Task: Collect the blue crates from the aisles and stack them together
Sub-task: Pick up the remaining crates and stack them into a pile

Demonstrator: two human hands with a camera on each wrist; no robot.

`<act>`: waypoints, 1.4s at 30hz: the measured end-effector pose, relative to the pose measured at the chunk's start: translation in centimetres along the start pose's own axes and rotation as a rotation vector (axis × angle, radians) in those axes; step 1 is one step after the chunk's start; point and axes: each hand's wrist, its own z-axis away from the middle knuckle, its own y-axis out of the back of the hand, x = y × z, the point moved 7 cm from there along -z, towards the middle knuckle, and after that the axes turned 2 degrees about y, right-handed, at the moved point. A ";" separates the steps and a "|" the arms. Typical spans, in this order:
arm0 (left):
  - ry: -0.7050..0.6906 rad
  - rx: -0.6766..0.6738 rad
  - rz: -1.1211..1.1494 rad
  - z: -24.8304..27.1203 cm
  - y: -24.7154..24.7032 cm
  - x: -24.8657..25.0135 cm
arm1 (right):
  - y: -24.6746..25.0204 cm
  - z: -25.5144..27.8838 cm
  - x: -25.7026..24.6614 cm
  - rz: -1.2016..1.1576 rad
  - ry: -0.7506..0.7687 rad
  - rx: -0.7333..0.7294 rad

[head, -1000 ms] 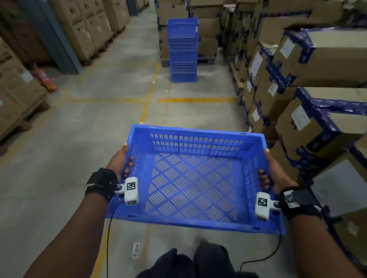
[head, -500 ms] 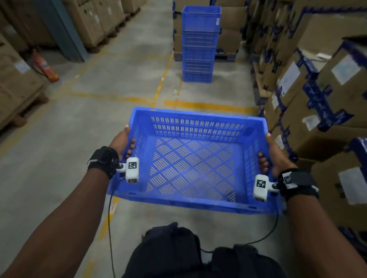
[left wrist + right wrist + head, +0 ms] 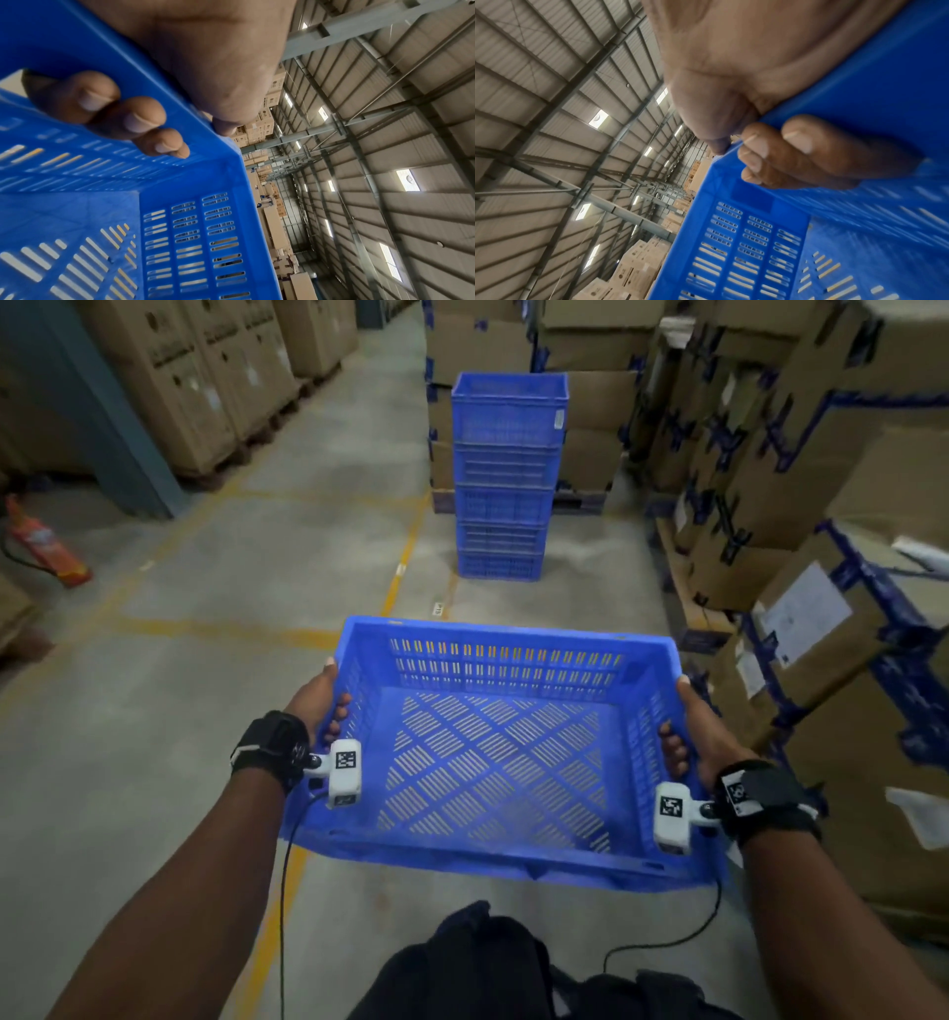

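Observation:
I carry an empty blue slotted crate [image 3: 493,762] level in front of my waist. My left hand [image 3: 321,698] grips its left rim, fingers [image 3: 133,119] curled through the handle slot and thumb along the top edge. On the opposite rim my right hand [image 3: 685,731] holds the same way, its fingers [image 3: 777,154] hooked inside the crate [image 3: 834,233]. Straight ahead on the floor stands a stack of several blue crates [image 3: 506,474], a few steps away. The crate wall [image 3: 180,233] fills the lower left wrist view.
Cardboard boxes with blue tape [image 3: 821,505] on pallets line the right side close by. More boxes [image 3: 205,377] and a blue column [image 3: 92,413] stand on the left. A red fire extinguisher [image 3: 46,546] lies at far left. Yellow lines [image 3: 400,562] mark the concrete aisle floor.
I have walked forward along the aisle with the crate held in both hands. The stack of blue crates is nearer and larger than before. My grip is unchanged.

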 end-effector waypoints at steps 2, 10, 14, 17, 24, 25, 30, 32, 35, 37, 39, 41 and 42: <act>-0.011 -0.010 -0.027 -3.7 -1.9 4.7 | -0.2 -2.7 -3.7 -0.008 -0.013 0.031; -0.008 -0.095 -0.048 -23.5 -11.2 22.3 | -1.2 -22.6 -20.6 -0.060 -0.014 0.028; -0.017 -0.107 -0.063 -32.0 -14.9 31.2 | -2.2 -32.3 -30.6 -0.047 0.004 0.008; -0.040 -0.080 -0.045 -37.7 -16.4 38.2 | -3.4 -38.5 -39.1 -0.028 0.034 -0.003; -0.061 -0.092 -0.002 -51.5 -17.7 52.6 | -8.2 -52.8 -57.5 0.020 0.034 -0.088; -0.074 -0.090 0.002 -54.2 -17.9 55.1 | -9.4 -55.3 -60.1 0.022 0.034 -0.109; -0.148 -0.105 -0.006 -67.1 -18.8 67.0 | -14.5 -65.6 -70.9 -0.030 0.054 -0.121; -0.169 -0.112 -0.015 -71.3 -19.2 71.4 | -16.0 -68.6 -74.4 -0.051 0.040 -0.110; -0.227 -0.124 -0.023 -77.3 -20.1 79.5 | -18.3 -73.4 -80.9 -0.086 0.050 -0.115; -0.254 -0.130 -0.041 -79.9 -21.2 84.0 | -18.9 -75.1 -84.5 -0.092 0.039 -0.088; -0.269 -0.163 -0.062 -83.2 -22.3 88.8 | -19.4 -77.6 -88.9 -0.115 0.042 -0.110; -0.268 -0.191 -0.070 -86.6 -23.3 92.7 | -19.7 -80.2 -93.3 -0.116 0.044 -0.116; -0.264 -0.210 -0.078 -88.0 -23.9 94.4 | -19.8 -81.4 -95.2 -0.107 0.039 -0.117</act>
